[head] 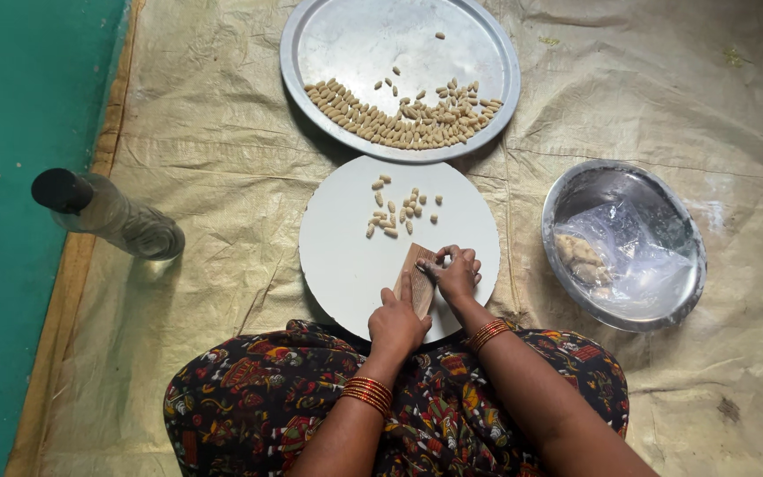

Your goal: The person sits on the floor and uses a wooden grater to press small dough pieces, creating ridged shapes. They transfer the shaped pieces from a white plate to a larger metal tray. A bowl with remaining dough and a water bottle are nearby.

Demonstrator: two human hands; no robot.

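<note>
Dough bit under the right hand point(457, 274) is what the work turns on: she's pressing it w/ fingertips against a small ridged wooden board point(416, 284), which the left hand point(396, 323) props up at a tilt on the round white board point(346, 265). Left hand is closed around the ridged board's near end, thumb up along its side. Right hand is curled, fingers bent down onto the board's top edge; the bit itself is mostly hidden under the fingers, so can't tell its shape yet.

Just beyond the hands, further out on the white board, lies a loose cluster of small shaped dough pieces point(396, 215). Beyond that, well past reach of the fingers, a steel plate point(328, 35) carries a much bigger heap of the same pieces point(404, 119) along its near rim. Off to the right of the right hand, a steel bowl point(624, 243) holds a clear plastic bag w/ a lump of dough point(578, 256) in it. Off to the left, apart from everything, a clear bottle w/ dark cap point(108, 215) lies tilted on the tan floor sheet point(222, 177).

Step in hand, I'd judge: rolling one piece down the ridges to curl and mark it. Next move likely needs an even thumb or finger drag along the board, light enough not to smear, then a flick to drop it w/ the cluster ahead.
</note>
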